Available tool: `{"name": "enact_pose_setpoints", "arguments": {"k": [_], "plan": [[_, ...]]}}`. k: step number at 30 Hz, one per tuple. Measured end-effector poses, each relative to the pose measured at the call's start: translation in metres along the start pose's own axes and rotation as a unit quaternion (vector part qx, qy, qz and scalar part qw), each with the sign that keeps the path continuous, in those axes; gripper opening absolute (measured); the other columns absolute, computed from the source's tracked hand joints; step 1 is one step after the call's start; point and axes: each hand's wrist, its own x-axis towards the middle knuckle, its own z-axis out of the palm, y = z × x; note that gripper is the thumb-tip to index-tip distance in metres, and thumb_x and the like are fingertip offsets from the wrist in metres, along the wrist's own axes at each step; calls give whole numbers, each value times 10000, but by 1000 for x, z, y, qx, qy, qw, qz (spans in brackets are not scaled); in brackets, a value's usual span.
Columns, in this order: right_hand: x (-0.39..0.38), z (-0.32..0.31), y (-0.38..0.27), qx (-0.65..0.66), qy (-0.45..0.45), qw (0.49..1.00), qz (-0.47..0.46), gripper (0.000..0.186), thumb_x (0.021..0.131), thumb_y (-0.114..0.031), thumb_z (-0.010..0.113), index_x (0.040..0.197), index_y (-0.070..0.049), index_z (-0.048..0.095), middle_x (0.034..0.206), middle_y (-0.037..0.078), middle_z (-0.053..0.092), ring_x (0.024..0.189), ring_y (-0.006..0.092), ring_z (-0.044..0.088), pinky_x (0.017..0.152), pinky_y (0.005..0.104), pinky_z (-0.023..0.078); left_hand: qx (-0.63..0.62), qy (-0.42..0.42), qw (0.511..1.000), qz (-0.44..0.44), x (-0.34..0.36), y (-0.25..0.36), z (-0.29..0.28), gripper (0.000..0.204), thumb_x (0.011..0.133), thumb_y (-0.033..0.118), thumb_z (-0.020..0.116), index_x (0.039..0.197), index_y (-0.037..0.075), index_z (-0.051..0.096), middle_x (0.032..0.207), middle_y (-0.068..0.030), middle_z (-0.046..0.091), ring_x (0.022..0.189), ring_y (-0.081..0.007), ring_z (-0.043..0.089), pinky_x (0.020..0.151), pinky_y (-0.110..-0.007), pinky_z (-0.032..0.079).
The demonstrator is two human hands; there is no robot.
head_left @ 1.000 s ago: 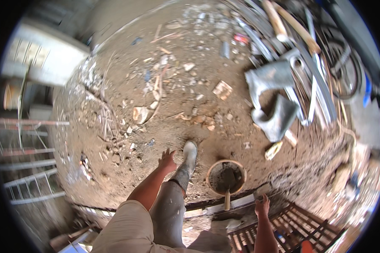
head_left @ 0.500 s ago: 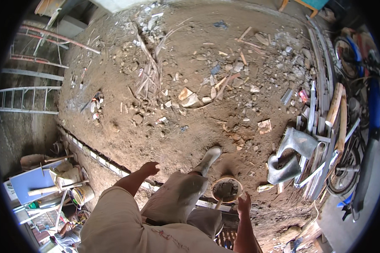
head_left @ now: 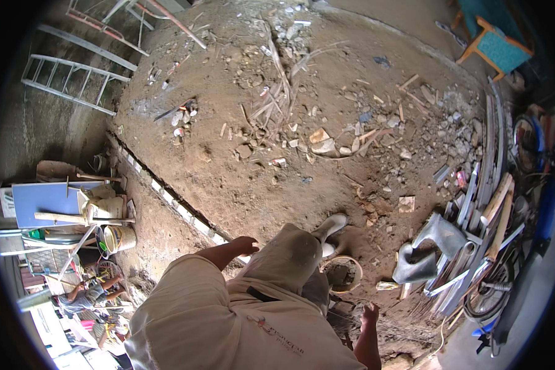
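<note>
My left hand [head_left: 245, 245] hangs beside my raised knee with its fingers apart and holds nothing. My right hand [head_left: 369, 315] is low at the right, fingers loosely apart, also holding nothing. A round bucket [head_left: 356, 272] with grey material in it stands on the dirt between my legs and my right hand. My pale rubber boots [head_left: 332, 226] stand just behind the bucket. A narrow trench lined with white blocks [head_left: 185, 213] runs diagonally past my left hand.
Ladders [head_left: 74, 83] lean at the upper left. A blue board [head_left: 43, 203], buckets and another person [head_left: 86, 297] are at the left. Rubble [head_left: 324, 145] lies ahead. Grey rubber boots [head_left: 416, 264], metal and wood scraps [head_left: 496, 203] and bicycles lie at the right; a turquoise chair [head_left: 496, 49] stands behind.
My view has swung round, so the boots, bucket and scrap pile now sit further right and the left side shows more. Both hands stay free, the right one lower in view.
</note>
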Motion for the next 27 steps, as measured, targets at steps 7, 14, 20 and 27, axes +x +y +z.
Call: {"name": "enact_pose_setpoints", "arguments": {"k": [7, 14, 20, 27], "plan": [[-67, -39, -27, 6, -66, 997, -28, 448, 886, -96, 635, 1314, -57, 508, 1109, 117, 592, 799, 167, 576, 617, 316, 492, -16, 75, 996, 53, -67, -11, -7, 503, 922, 488, 570, 1269, 127, 623, 1207, -169, 653, 1133, -338, 612, 969, -417, 475], [-97, -50, -110, 30, -50, 990, -128, 411, 889, -81, 612, 1289, -95, 518, 1110, 87, 534, 677, 151, 533, 472, 289, 425, 61, 96, 993, 9, -95, -59, -27, 511, 949, 515, 502, 1113, 72, 698, 1100, -169, 686, 1062, -361, 633, 919, -439, 494], [-34, -50, -94, 22, -39, 990, -134, 436, 872, -119, 616, 1291, -96, 498, 988, 73, 544, 618, 163, 520, 453, 303, 416, 49, 128, 989, 59, -62, -63, -58, 535, 966, 502, 474, 960, 27, 721, 962, -206, 695, 950, -392, 656, 851, -454, 511], [-14, -15, -124, 85, -88, 986, -116, 370, 854, -142, 625, 1205, -66, 537, 839, 98, 571, 586, 202, 540, 437, 356, 418, 73, 119, 983, 116, -42, -105, -79, 408, 944, 402, 541, 903, 45, 735, 891, -203, 701, 863, -394, 666, 781, -456, 530]]}}
